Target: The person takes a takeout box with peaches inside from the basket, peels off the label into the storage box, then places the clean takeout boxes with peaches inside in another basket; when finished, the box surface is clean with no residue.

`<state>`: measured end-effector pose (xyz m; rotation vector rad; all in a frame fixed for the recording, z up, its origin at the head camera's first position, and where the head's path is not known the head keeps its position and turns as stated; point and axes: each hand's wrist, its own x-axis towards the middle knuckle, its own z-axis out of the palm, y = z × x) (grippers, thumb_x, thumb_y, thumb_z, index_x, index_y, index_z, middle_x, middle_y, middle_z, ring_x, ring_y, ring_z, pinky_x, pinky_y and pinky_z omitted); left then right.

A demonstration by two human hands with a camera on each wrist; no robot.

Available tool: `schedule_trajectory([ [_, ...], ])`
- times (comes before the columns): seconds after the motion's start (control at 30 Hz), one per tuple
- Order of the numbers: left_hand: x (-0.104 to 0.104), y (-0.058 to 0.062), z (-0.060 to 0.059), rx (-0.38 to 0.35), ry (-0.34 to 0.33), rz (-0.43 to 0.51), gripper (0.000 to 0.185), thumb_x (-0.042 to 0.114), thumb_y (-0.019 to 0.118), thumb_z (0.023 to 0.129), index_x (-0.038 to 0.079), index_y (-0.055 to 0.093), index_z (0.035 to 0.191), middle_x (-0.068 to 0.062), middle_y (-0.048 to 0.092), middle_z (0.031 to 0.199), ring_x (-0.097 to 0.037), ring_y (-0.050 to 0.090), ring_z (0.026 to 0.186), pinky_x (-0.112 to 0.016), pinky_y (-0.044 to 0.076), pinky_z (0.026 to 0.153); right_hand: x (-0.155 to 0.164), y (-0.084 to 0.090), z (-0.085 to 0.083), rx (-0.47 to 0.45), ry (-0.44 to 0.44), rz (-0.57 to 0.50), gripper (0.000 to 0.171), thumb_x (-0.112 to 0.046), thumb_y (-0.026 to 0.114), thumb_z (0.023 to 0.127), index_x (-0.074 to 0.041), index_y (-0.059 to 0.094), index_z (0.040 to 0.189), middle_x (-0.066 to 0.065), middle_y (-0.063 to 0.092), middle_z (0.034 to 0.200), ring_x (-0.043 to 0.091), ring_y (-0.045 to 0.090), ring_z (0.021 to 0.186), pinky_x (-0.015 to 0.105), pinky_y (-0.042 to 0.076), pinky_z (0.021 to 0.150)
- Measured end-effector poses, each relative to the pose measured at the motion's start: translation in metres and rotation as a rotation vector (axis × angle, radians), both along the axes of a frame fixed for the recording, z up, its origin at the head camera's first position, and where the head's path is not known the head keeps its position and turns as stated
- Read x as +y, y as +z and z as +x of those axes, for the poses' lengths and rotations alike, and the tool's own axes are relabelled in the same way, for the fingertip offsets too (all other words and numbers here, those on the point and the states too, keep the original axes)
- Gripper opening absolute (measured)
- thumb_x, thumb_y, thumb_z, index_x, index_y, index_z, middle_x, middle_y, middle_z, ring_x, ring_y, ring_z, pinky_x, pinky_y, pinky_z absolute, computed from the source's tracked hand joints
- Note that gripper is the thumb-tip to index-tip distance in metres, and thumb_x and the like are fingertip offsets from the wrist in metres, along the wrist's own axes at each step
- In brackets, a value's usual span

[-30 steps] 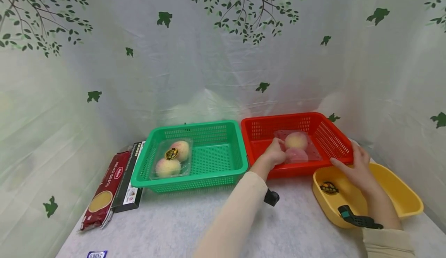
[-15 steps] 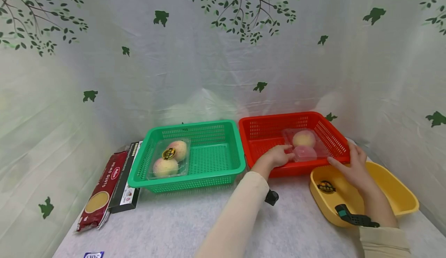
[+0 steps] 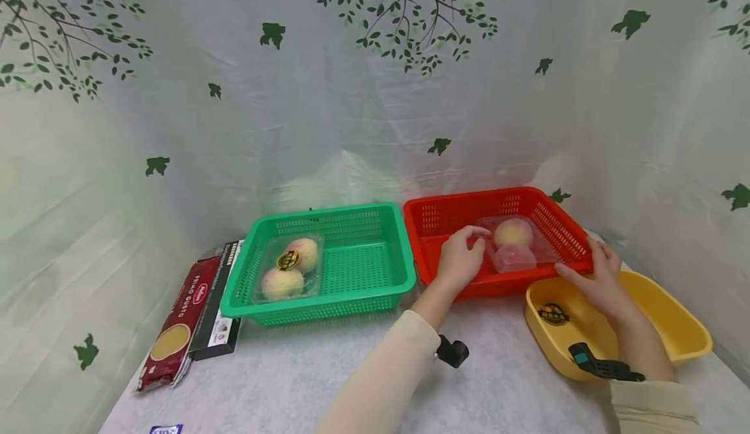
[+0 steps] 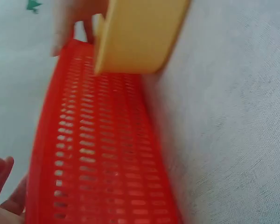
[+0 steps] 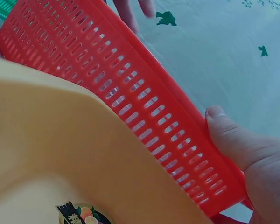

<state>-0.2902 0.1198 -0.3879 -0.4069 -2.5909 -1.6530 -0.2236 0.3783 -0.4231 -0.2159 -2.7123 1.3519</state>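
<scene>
Fingers point(image 3: 476, 233) touch peach pack point(image 3: 513, 245) in red basket point(image 3: 445, 216)

The left hand point(image 4: 2, 186) was cut off at the left wrist view's lower left corner, the small blue and white packet point(image 3: 165, 429) on the counter point(image 3: 281, 382) was clipped by the head view's bottom edge, and the round sticker point(image 5: 84, 215) in the yellow plastic tub point(image 5: 60, 154) was cut by the right wrist view's bottom edge.

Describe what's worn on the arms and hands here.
Both hands, left hand and right hand, are bare, with no gloves. Each arm has a long cream sleeve. A small black camera sits under the left wrist; a black strap with a teal piece wraps the right.
</scene>
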Motion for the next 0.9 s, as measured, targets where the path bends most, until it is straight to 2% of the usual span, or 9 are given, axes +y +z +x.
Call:
schedule_trajectory([
  [0.1, -0.007, 0.001, 0.004, -0.048, 0.025, 0.142, 0.018, 0.022, 0.058, 0.1, 0.029, 0.071, 0.11, 0.009, 0.07, 0.112, -0.009, 0.057, 0.093, -0.027, 0.054, 0.081, 0.001, 0.0, 0.0, -0.004, 0.002, 0.002, 0.1, -0.049, 0.055, 0.098, -0.007, -0.013, 0.158, 0.031, -0.025, 0.158, 0.063, -0.001, 0.139, 0.078, 0.03, 0.102],
  [0.23, -0.019, 0.001, 0.014, -0.07, 0.001, 0.188, 0.018, 0.022, 0.058, 0.099, 0.031, 0.07, 0.111, 0.011, 0.069, 0.115, -0.008, 0.059, 0.099, -0.03, 0.056, 0.085, 0.002, 0.0, 0.0, -0.009, 0.01, 0.008, 0.1, -0.049, 0.054, 0.098, -0.007, -0.013, 0.158, 0.031, -0.026, 0.158, 0.063, -0.001, 0.139, 0.077, 0.031, 0.101],
  [0.33, -0.032, -0.001, 0.024, -0.039, -0.056, 0.134, 0.022, 0.024, 0.059, 0.099, 0.033, 0.066, 0.118, 0.011, 0.067, 0.122, -0.01, 0.06, 0.105, -0.03, 0.056, 0.088, 0.002, -0.001, 0.0, -0.013, 0.014, 0.018, 0.101, -0.051, 0.055, 0.098, -0.008, -0.014, 0.158, 0.031, -0.025, 0.158, 0.063, 0.001, 0.139, 0.077, 0.032, 0.101],
  [0.4, -0.043, -0.003, 0.032, -0.007, -0.109, 0.05, 0.028, 0.026, 0.06, 0.098, 0.033, 0.062, 0.125, 0.012, 0.064, 0.126, -0.012, 0.06, 0.111, -0.029, 0.057, 0.088, 0.001, -0.002, 0.0, -0.024, 0.013, 0.026, 0.101, -0.052, 0.054, 0.097, -0.008, -0.013, 0.159, 0.031, -0.024, 0.159, 0.063, 0.002, 0.139, 0.077, 0.033, 0.1],
  [0.5, -0.061, -0.007, 0.044, 0.072, -0.179, -0.091, 0.036, 0.027, 0.06, 0.099, 0.032, 0.056, 0.134, 0.011, 0.061, 0.131, -0.013, 0.059, 0.117, -0.027, 0.055, 0.091, 0.001, -0.004, 0.002, -0.027, 0.005, 0.036, 0.1, -0.052, 0.055, 0.097, -0.006, -0.01, 0.159, 0.031, -0.022, 0.159, 0.063, 0.003, 0.139, 0.077, 0.034, 0.099],
  [0.6, -0.08, -0.01, 0.053, 0.148, -0.229, -0.136, 0.036, 0.023, 0.057, 0.1, 0.025, 0.056, 0.136, 0.007, 0.061, 0.133, -0.012, 0.06, 0.117, -0.027, 0.054, 0.095, 0.001, -0.007, 0.003, -0.013, 0.0, 0.032, 0.099, -0.051, 0.055, 0.097, -0.005, -0.007, 0.159, 0.031, -0.021, 0.16, 0.063, 0.004, 0.139, 0.076, 0.034, 0.1],
  [0.73, -0.106, -0.009, 0.059, 0.164, -0.257, -0.044, 0.031, 0.017, 0.053, 0.101, 0.021, 0.06, 0.132, 0.004, 0.062, 0.131, -0.011, 0.061, 0.112, -0.026, 0.053, 0.095, 0.001, -0.008, 0.004, -0.001, -0.005, 0.032, 0.1, -0.053, 0.055, 0.097, -0.004, -0.006, 0.159, 0.029, -0.023, 0.16, 0.064, 0.002, 0.139, 0.076, 0.034, 0.1],
  [0.83, -0.125, -0.004, 0.063, 0.153, -0.229, 0.04, 0.03, 0.015, 0.053, 0.101, 0.022, 0.062, 0.129, 0.004, 0.062, 0.13, -0.014, 0.062, 0.113, -0.03, 0.054, 0.095, 0.0, -0.006, 0.002, -0.002, -0.002, 0.029, 0.101, -0.053, 0.055, 0.097, -0.003, -0.007, 0.159, 0.03, -0.024, 0.16, 0.064, 0.002, 0.139, 0.076, 0.034, 0.1],
  [0.9, -0.137, 0.0, 0.064, 0.173, -0.194, 0.079, 0.029, 0.015, 0.054, 0.101, 0.023, 0.063, 0.127, 0.003, 0.063, 0.13, -0.015, 0.063, 0.114, -0.035, 0.054, 0.096, 0.0, -0.005, 0.0, 0.001, 0.001, 0.026, 0.1, -0.052, 0.054, 0.097, -0.002, -0.007, 0.159, 0.03, -0.024, 0.159, 0.064, 0.002, 0.139, 0.077, 0.033, 0.1],
])
